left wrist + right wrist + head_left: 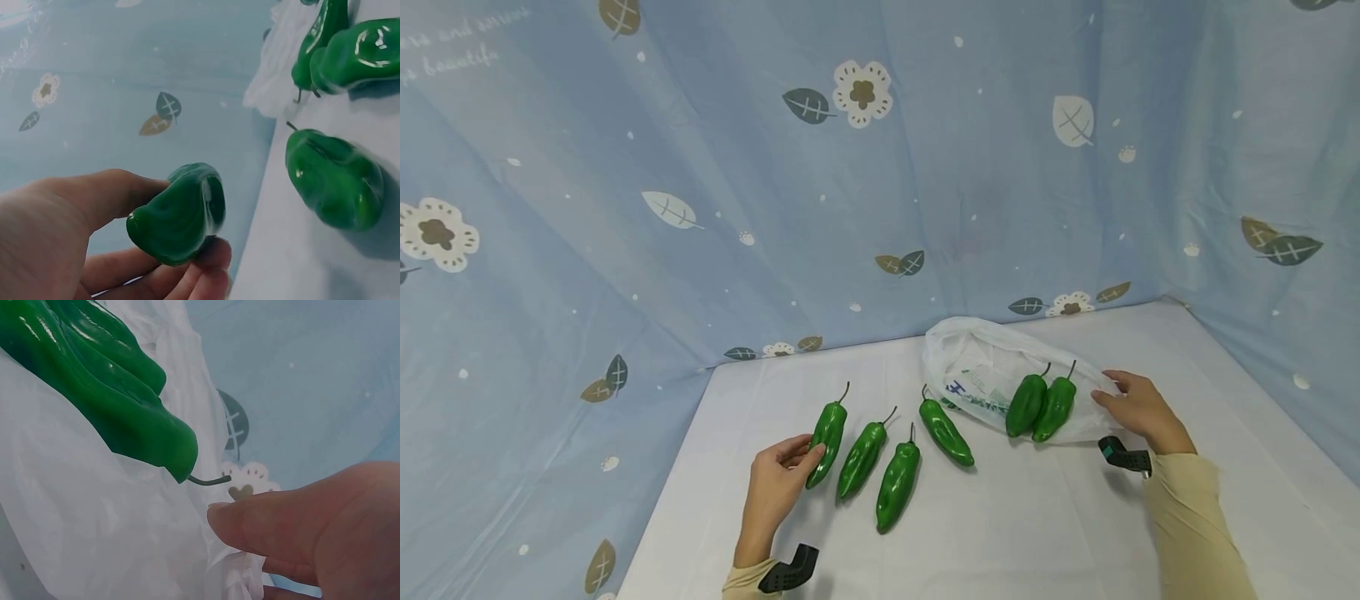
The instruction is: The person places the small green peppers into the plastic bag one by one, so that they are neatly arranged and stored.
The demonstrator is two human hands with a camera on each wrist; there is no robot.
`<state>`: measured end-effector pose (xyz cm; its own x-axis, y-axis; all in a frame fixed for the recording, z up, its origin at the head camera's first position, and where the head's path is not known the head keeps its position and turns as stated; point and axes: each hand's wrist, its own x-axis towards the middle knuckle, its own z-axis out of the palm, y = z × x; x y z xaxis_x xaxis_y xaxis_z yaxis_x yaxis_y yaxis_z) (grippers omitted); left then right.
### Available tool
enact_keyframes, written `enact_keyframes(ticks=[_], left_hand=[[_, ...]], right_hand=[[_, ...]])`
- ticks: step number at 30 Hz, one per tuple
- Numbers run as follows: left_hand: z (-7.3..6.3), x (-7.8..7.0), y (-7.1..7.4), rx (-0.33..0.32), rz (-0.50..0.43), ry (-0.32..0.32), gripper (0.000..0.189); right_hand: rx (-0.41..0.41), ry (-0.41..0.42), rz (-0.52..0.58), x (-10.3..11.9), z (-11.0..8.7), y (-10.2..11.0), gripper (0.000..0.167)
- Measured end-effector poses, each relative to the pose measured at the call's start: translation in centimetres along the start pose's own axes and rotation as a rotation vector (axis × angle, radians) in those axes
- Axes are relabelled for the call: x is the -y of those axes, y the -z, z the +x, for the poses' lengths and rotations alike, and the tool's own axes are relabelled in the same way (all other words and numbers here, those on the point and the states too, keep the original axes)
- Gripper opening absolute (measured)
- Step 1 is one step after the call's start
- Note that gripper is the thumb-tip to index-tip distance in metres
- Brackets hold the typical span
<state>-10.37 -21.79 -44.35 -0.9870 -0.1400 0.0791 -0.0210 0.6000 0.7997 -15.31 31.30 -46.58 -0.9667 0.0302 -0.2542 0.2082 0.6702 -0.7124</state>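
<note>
On the left of the table, my left hand (781, 483) pinches a long green pepper (828, 437) between thumb and fingers, its stem pointing up and away. In the left wrist view that same pepper (178, 215) is seen end-on in the grip. Beside it lie two more green peppers, one close (862, 460) and one nearer the front (898, 487). My right hand (1146, 412) pinches the right end of a white plastic bag (977, 354); its film (131, 531) bunches below the thumb. Two green peppers, left (1026, 406) and right (1055, 408), lie side by side on the bag.
Another green pepper (946, 432) lies at the bag's left front edge. The white-covered table (1022, 533) meets a blue patterned cloth (820, 208) at the back and sides. Black wrist mounts sit on the left wrist (790, 571) and right wrist (1123, 455).
</note>
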Motion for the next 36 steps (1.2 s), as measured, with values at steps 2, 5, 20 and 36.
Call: enact_keyframes(ticks=[2,5,20,36], left_hand=[[0.0,-0.2,-0.1,-0.008,-0.007,-0.004,0.041],[0.2,-0.5,-0.2,-0.014,-0.021,-0.01,0.041],[0.8,-2.3,-1.1,0.001,-0.118,-0.026,0.043],[1.9,-4.8,-2.5,0.023,-0.187,-0.086,0.04]], right_hand=[[0.001,-0.003,-0.001,0.0,0.0,0.0,0.073],[-0.002,-0.009,-0.011,0.0,0.0,0.1,0.073],[-0.003,-0.015,-0.014,0.1,0.1,0.3,0.073],[0.0,-0.016,-0.008,0.2,0.0,0.2,0.071]])
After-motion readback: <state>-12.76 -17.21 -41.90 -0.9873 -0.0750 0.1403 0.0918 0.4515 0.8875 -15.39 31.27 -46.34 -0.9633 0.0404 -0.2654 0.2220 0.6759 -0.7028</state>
